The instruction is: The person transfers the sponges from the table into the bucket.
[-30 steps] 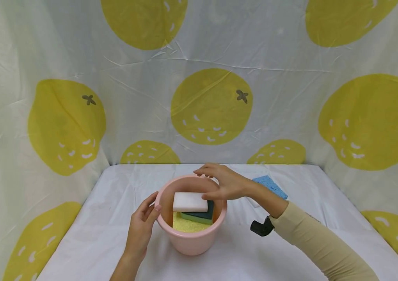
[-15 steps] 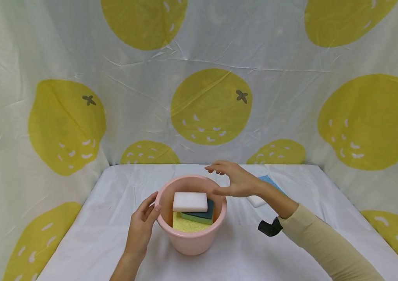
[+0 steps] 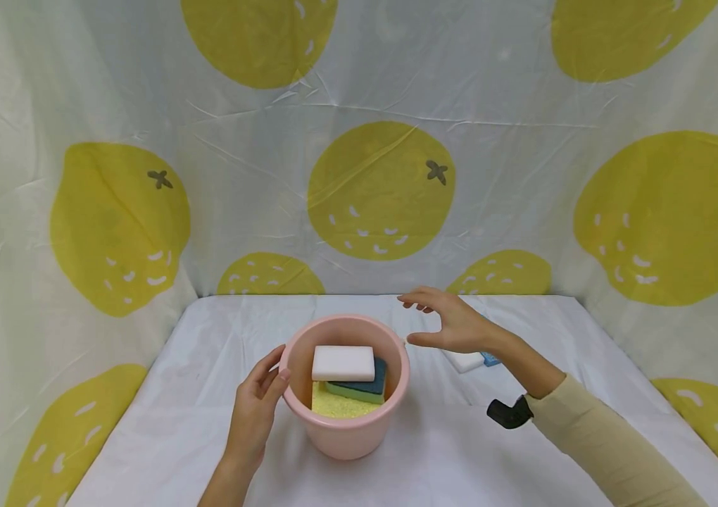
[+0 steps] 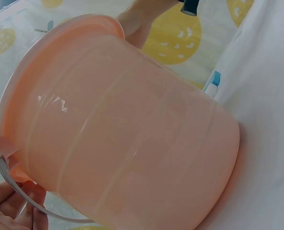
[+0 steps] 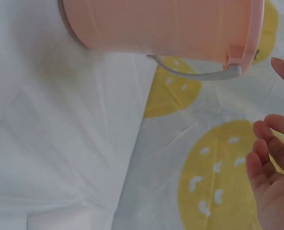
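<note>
A pink bucket [image 3: 346,440] stands on the white cloth in front of me. At its left rim my left hand [image 3: 255,408] holds on, thumb over the edge and fingers outside. Inside lie a white sponge [image 3: 343,363] on top, a green sponge with a dark scouring pad [image 3: 359,391] under it, and a yellow sponge [image 3: 340,406] lowest. Just right of the rim, my right hand [image 3: 450,324] hovers with thumb and fingers apart, holding nothing. In the right wrist view its fingers are spread near the bucket's grey handle [image 5: 194,76].
A white sponge [image 3: 464,362] and a blue sponge [image 3: 490,360] lie on the cloth behind the right forearm, partly hidden. A lemon-print curtain [image 3: 381,190] closes off the back and both sides. A black device [image 3: 509,413] is worn at the right wrist.
My right hand has drawn back from over the bucket and the white sponge toward the right, now covering more of the blue sponge. The left hand and bucket stay in place.
</note>
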`<state>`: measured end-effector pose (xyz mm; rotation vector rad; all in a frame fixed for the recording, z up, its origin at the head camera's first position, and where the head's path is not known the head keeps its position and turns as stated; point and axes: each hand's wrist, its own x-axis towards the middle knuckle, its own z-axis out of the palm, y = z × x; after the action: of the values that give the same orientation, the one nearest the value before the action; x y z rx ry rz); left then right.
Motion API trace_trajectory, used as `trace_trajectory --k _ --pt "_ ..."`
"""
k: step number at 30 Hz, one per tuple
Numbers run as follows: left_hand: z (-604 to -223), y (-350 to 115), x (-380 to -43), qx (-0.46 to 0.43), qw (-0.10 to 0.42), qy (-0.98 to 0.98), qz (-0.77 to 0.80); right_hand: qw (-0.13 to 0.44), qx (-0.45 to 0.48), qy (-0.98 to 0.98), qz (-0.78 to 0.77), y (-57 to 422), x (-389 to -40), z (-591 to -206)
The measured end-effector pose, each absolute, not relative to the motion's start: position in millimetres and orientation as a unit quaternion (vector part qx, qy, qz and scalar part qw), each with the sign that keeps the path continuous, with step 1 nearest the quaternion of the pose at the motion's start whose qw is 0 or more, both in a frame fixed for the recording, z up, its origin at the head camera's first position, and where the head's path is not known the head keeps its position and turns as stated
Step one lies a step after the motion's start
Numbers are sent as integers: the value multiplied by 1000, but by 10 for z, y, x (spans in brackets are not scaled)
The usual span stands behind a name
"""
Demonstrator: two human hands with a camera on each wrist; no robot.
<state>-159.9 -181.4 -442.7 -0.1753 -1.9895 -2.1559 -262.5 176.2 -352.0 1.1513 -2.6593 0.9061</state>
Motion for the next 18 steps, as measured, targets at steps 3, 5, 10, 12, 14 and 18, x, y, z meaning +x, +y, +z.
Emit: trace_trajectory --k 3,5,10,12,14,18 --pt "-4429 -1817 -1598 -61 102 -672 -731 58 368 -879 297 1828 -2623 -3527" --pt "-4425 -1818 -1600 -62 103 -672 -731 61 363 -880 300 1867 -2628 -3530" --pt "-4423 -1812 -1599 -60 101 -671 -732 70 352 -888 288 1969 -2648 -3553" --pt "-4425 -1808 -1598 -58 100 -672 -731 75 347 -892 280 2014 -2658 -3562" --pt "-4427 -1806 -1598 -56 100 -674 -730 77 343 -895 275 2063 -2672 -3576" --pt "-4423 -1808 -1598 -55 105 -674 -729 78 332 -899 274 2158 -2704 -3607"
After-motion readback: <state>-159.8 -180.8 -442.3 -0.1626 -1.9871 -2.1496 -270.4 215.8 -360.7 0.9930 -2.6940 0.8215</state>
